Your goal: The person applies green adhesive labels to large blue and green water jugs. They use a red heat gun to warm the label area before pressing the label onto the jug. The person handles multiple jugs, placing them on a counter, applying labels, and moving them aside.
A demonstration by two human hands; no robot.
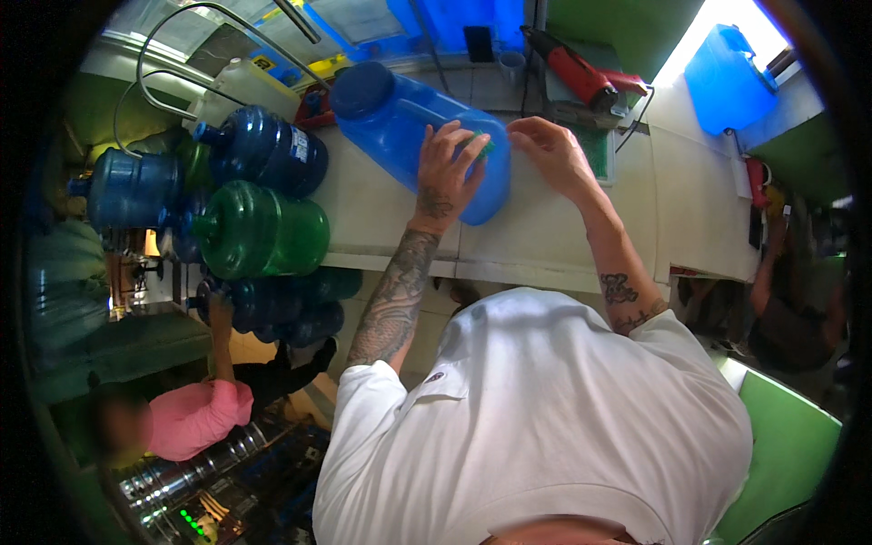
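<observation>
A blue plastic jug [381,136] lies on its side on the pale counter [545,227], its wide dark-blue cap [361,88] toward the far left. My left hand [450,168] rests on the jug's side with its fingers spread. By those fingertips shows a small green patch [486,145], partly covered, whose kind I cannot make out. Just right of the jug's base is my right hand [556,154], its thumb and fingertips drawn together in a pinch. Whatever sits between them is too small to tell.
Large blue bottles [272,150] and a green bottle [263,227] are stacked at the left. A red heat gun [581,77] lies at the back beside a green pad [595,150]. Another blue jug [727,82] stands far right. A person in pink [200,418] is at lower left.
</observation>
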